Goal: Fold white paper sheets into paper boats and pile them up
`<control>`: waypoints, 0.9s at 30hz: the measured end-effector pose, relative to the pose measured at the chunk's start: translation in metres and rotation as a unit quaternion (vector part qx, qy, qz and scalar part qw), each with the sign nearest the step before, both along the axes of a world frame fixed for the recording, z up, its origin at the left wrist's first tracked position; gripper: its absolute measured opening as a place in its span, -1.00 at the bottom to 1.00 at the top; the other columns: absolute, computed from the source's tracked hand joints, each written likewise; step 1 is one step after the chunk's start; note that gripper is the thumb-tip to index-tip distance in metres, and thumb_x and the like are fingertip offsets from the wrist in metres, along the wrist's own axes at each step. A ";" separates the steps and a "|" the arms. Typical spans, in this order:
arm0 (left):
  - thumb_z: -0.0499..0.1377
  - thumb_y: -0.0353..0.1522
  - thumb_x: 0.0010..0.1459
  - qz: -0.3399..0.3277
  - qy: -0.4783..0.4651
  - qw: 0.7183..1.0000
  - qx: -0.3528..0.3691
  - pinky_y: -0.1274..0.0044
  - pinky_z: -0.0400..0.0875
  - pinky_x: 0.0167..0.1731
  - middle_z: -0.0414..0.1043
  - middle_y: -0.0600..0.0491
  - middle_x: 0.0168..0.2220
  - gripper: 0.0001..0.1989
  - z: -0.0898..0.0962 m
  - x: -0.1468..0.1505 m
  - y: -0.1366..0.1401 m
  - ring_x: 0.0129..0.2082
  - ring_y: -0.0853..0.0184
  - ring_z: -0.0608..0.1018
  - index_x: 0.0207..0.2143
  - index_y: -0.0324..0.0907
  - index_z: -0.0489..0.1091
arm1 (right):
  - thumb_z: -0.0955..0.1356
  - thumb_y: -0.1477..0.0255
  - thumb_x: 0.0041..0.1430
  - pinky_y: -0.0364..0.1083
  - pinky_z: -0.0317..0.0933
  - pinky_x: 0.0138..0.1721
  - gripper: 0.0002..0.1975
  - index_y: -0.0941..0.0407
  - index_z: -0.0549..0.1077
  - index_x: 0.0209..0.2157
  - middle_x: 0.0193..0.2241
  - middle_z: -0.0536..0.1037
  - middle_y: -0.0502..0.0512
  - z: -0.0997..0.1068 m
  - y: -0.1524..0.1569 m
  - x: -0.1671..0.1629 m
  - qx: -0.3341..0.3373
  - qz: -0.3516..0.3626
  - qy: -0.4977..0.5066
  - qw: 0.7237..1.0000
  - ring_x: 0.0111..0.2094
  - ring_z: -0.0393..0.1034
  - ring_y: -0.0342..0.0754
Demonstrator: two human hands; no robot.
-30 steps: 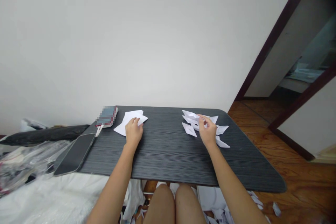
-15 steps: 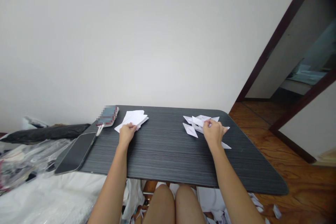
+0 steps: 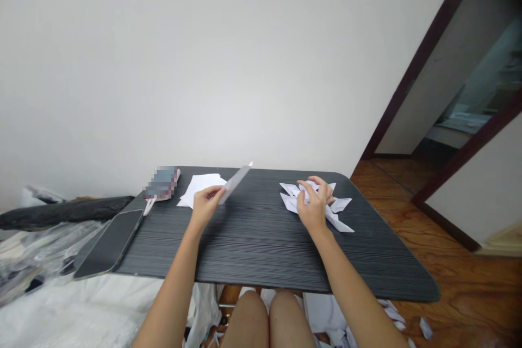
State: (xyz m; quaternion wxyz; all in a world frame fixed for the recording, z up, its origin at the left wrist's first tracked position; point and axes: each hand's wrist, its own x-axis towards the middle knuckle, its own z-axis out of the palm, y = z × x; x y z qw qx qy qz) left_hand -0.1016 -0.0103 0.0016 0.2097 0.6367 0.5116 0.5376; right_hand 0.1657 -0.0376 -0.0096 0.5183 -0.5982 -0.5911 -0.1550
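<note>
My left hand point(image 3: 207, 205) pinches a sheet of white paper point(image 3: 237, 180), lifted and tilted above the table. Just behind that hand lies a stack of white paper point(image 3: 199, 185), with its sheets unevenly overlapped. Over at the right, my right hand point(image 3: 315, 201) hovers with fingers curved and apart, and nothing shows between them. Beneath and around it spreads a pile of folded white paper pieces point(image 3: 338, 222) with pointed ends, partly hidden by the hand.
The dark table point(image 3: 253, 250) stands against a white wall. A phone point(image 3: 110, 243) lies at its left edge, near a blurred-out packet point(image 3: 162, 182) with a white cable. Plastic bags point(image 3: 81, 310) sit at lower left; paper scraps point(image 3: 393, 312) lie on the floor.
My left hand has raised a sheet of paper off the stack and moved it right. My right hand has let go of a folded piece on the pile and opened.
</note>
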 end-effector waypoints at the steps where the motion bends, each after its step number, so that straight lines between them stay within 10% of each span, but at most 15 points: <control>1: 0.13 -0.25 -0.09 -0.058 -0.007 0.998 -0.032 0.53 0.34 -0.40 0.47 -0.01 -0.42 -0.73 0.003 0.005 -0.001 -0.42 0.29 0.47 -0.42 -0.27 0.44 | 0.16 0.49 0.02 0.11 -0.08 -0.10 -0.70 0.08 0.38 -0.20 -0.09 0.20 0.18 0.001 -0.002 -0.006 -0.002 0.048 -0.028 0.998 -0.05 0.03 0.10; 6: 0.15 -0.27 -0.10 -0.283 0.015 0.946 -0.156 0.59 0.28 -0.51 0.45 0.01 -0.49 -0.76 0.020 0.027 -0.002 -0.50 0.36 0.44 -0.47 -0.29 0.44 | 0.22 0.23 0.01 0.12 -0.14 -0.01 -0.46 0.07 0.10 0.05 0.09 0.02 0.19 -0.001 -0.007 -0.026 -0.087 0.233 -0.102 0.963 0.07 -0.11 0.13; 10: 0.16 -0.29 -0.09 -0.327 -0.019 0.933 -0.149 0.60 0.25 -0.49 0.43 0.04 -0.52 -0.80 0.032 0.041 0.007 -0.50 0.39 0.42 -0.48 -0.28 0.43 | 0.14 0.17 0.08 0.04 0.04 -0.11 -0.56 0.16 0.27 -0.10 -0.13 0.32 0.21 -0.007 -0.003 -0.032 -0.164 0.351 0.076 0.919 -0.09 0.17 0.07; 16: 0.17 -0.33 -0.08 -0.412 -0.153 0.893 -0.097 0.47 0.21 -0.20 0.34 -0.07 -0.14 -0.85 0.038 0.067 0.012 -0.17 0.25 0.38 -0.55 -0.27 0.40 | 0.24 0.13 -0.03 -0.11 0.14 -0.43 -0.62 0.19 0.39 -0.52 -0.61 0.40 0.05 -0.012 0.001 -0.040 -0.310 0.527 0.396 0.685 -0.51 0.28 -0.10; 19: 0.18 -0.32 -0.09 -0.458 -0.171 0.860 -0.150 0.45 0.23 -0.24 0.35 -0.11 -0.16 -0.83 0.031 0.074 0.009 -0.18 0.22 0.39 -0.55 -0.28 0.39 | 0.33 0.15 -0.15 -0.13 0.13 -0.43 -0.64 0.20 0.40 -0.51 -0.61 0.41 0.06 -0.012 0.000 -0.046 -0.342 0.547 0.453 0.616 -0.50 0.29 -0.10; 23: 0.17 -0.29 -0.09 -0.428 -0.157 0.869 -0.192 0.57 0.25 -0.46 0.41 -0.02 -0.41 -0.79 0.019 0.075 0.009 -0.46 0.37 0.43 -0.55 -0.29 0.38 | 0.34 0.22 -0.14 -0.12 0.15 -0.38 -0.68 0.19 0.40 -0.40 -0.52 0.44 0.08 -0.016 0.003 -0.048 -0.359 0.535 0.445 0.622 -0.44 0.31 -0.09; 27: 0.13 -0.25 -0.08 -0.335 -0.099 0.923 -0.161 0.65 0.15 -0.60 0.33 0.10 -0.59 -0.75 0.014 0.073 0.013 -0.62 0.49 0.32 -0.56 -0.30 0.35 | 0.29 0.28 -0.04 -0.12 0.17 -0.30 -0.67 0.09 0.29 -0.20 -0.33 0.41 0.06 -0.012 0.008 -0.039 -0.255 0.469 0.415 0.737 -0.35 0.30 -0.11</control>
